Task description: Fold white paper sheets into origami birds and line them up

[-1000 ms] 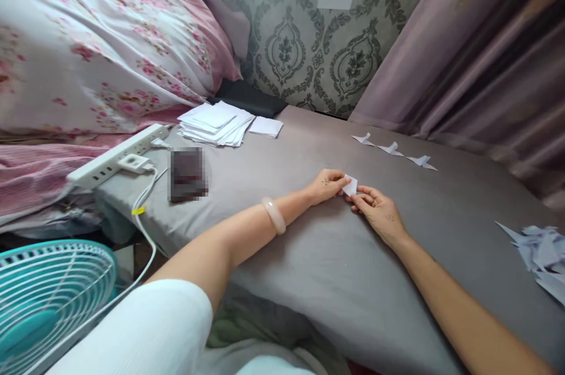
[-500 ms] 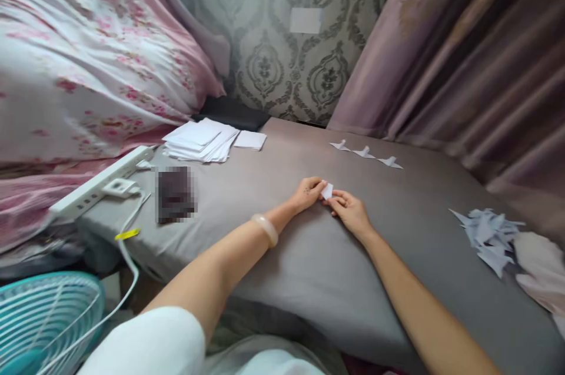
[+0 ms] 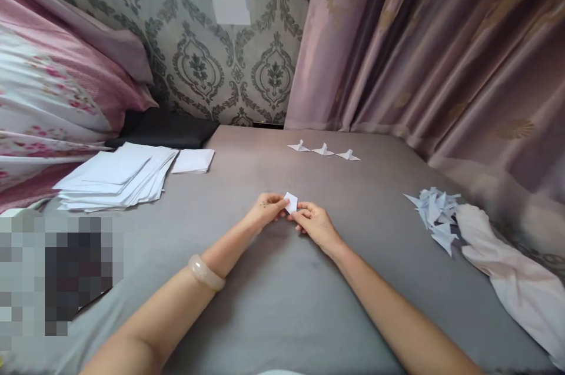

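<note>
Between my two hands is a small folded piece of white paper point(image 3: 291, 202), held just above the grey bed sheet point(image 3: 273, 304). My left hand point(image 3: 268, 209) pinches its left side, thumb in front. At its lower right edge, the thumb and fingers of my right hand point(image 3: 316, 223) grip it too. A pale bangle point(image 3: 206, 274) circles my left wrist. Farther off, three folded paper birds point(image 3: 323, 149) stand in a slanting row. The lower fingers of both hands are partly hidden.
Stacks of white paper point(image 3: 117, 178) and a smaller pile of paper squares point(image 3: 193, 161) lie at the left. To the right are a heap of folded paper shapes point(image 3: 436, 213) and a pale crumpled cloth point(image 3: 507, 269). A black flat object point(image 3: 170, 129) lies by the patterned wall.
The view has turned to the right, so the fan and power strip have mostly left the picture. Both hands still hold the folded paper, with little change in their grip.
</note>
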Demonstrator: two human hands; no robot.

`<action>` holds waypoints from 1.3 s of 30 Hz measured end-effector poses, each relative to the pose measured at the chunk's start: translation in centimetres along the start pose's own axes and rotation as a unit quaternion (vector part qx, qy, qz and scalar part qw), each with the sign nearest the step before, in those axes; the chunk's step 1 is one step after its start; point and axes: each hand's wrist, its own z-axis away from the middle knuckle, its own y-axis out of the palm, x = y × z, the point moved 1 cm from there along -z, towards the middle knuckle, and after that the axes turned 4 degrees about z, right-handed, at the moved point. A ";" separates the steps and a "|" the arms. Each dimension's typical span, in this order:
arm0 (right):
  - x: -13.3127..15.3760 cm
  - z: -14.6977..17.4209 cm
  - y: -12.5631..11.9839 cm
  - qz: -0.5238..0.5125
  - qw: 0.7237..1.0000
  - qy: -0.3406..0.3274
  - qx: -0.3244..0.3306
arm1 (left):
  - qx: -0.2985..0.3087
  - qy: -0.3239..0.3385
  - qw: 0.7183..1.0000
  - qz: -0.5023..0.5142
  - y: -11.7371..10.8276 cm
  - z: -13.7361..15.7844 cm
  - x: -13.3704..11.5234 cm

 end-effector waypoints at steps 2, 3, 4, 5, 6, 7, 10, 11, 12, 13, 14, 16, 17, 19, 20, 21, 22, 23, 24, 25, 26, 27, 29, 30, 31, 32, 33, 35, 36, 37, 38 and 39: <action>1.0 -0.1 0.0 0.017 0.999 0.040 0.020 | -0.004 -0.011 1.000 -0.007 0.0 -0.2 0.2; 1.4 -0.2 0.1 0.027 0.998 0.056 0.029 | -0.012 -0.006 1.000 -0.009 0.0 -0.2 0.5; 1.8 -0.3 0.1 0.037 0.996 0.071 0.037 | -0.024 0.004 1.000 -0.018 -0.2 -0.2 0.7; 2.0 -0.4 0.2 0.047 0.994 0.087 0.046 | -0.042 0.019 0.998 -0.034 -0.3 -0.1 0.9; 2.2 -0.5 0.2 0.056 0.992 0.098 0.049 | -0.063 0.036 0.996 -0.058 -0.6 0.0 1.0; 2.3 -0.6 0.2 0.065 0.991 0.103 0.055 | -0.080 0.052 0.991 -0.090 -0.8 0.1 1.1; 1.9 -1.1 0.2 0.110 0.985 0.100 0.084 | -0.099 0.078 0.976 -0.176 -1.2 0.3 1.0; 1.6 -1.2 0.1 0.132 0.982 0.093 0.093 | -0.096 0.082 0.972 -0.197 -1.2 0.3 0.8; 1.3 -1.4 0.0 0.157 0.979 0.083 0.099 | -0.092 0.089 0.968 -0.218 -1.2 0.3 0.7; 1.0 -1.5 -0.2 0.182 0.976 0.069 0.099 | -0.090 0.099 0.961 -0.241 -1.2 0.3 0.5; 0.7 -1.7 -0.4 0.209 0.973 0.047 0.088 | -0.088 0.109 0.954 -0.264 -1.2 0.3 0.4; 0.4 -1.9 -0.8 0.266 0.963 -0.019 0.031 | -0.087 0.124 0.940 -0.306 -1.1 0.3 0.4; 0.3 -2.0 -1.0 0.292 0.955 -0.060 -0.006 | -0.087 0.129 0.934 -0.320 -1.1 0.2 0.5; 0.3 -2.1 -1.1 0.333 0.930 -0.145 -0.056 | -0.090 0.146 0.928 -0.330 -1.1 0.2 0.8; 0.3 -2.0 -1.0 0.347 0.918 -0.182 -0.060 | -0.093 0.159 0.926 -0.329 -1.2 0.2 1.0; 0.4 -2.0 -0.9 0.359 0.908 -0.210 -0.052 | -0.094 0.173 0.924 -0.327 -1.3 0.2 1.1; 0.4 -1.8 -0.8 0.369 0.899 -0.232 -0.040 | -0.095 0.184 0.922 -0.326 -1.4 0.2 1.2; 0.4 -1.7 -0.7 0.381 0.891 -0.245 -0.028 | -0.091 0.192 0.920 -0.329 -1.5 0.3 1.3; 0.4 -1.6 -0.6 0.392 0.885 -0.251 -0.021 | -0.085 0.196 0.918 -0.334 -1.5 0.5 1.3; 0.4 -1.5 -0.5 0.403 0.880 -0.253 -0.016 | -0.076 0.194 0.917 -0.341 -1.6 0.6 1.2; 0.4 -1.4 -0.4 0.413 0.875 -0.252 -0.014 | -0.065 0.190 0.916 -0.347 -1.6 0.9 1.1; 0.4 -1.3 -0.4 0.421 0.871 -0.251 -0.013 | -0.055 0.184 0.916 -0.351 -1.6 1.1 0.9; 0.3 -1.3 -0.4 0.428 0.869 -0.249 -0.010 | -0.037 0.168 0.920 -0.353 -1.6 1.7 0.4; 0.3 -1.4 -0.4 0.426 0.870 -0.248 -0.009 | -0.030 0.160 0.922 -0.351 -1.7 1.9 0.1; 0.2 -1.4 -0.4 0.423 0.872 -0.246 -0.009 | -0.024 0.153 0.925 -0.348 -1.7 2.1 -0.1; 0.2 -1.5 -0.4 0.418 0.875 -0.244 -0.009 | -0.019 0.148 0.927 -0.344 -1.7 2.2 -0.3; 0.2 -1.6 -0.5 0.414 0.878 -0.241 -0.008 | -0.015 0.143 0.929 -0.340 -1.8 2.3 -0.5; 0.1 -1.7 -0.5 0.404 0.883 -0.238 -0.006 | -0.014 0.140 0.933 -0.331 -2.0 2.2 -0.6; 0.1 -1.8 -0.6 0.400 0.885 -0.237 -0.004 | -0.014 0.141 0.934 -0.327 -2.0 2.1 -0.5; 0.1 -1.8 -0.6 0.397 0.887 -0.237 -0.003 | -0.015 0.143 0.936 -0.323 -2.1 2.1 -0.4; 0.1 -1.8 -0.6 0.395 0.888 -0.237 -0.002 | -0.016 0.145 0.936 -0.320 -2.2 2.0 -0.3; 0.1 -1.9 -0.6 0.393 0.889 -0.236 -0.002 | -0.017 0.146 0.936 -0.318 -2.2 1.9 -0.2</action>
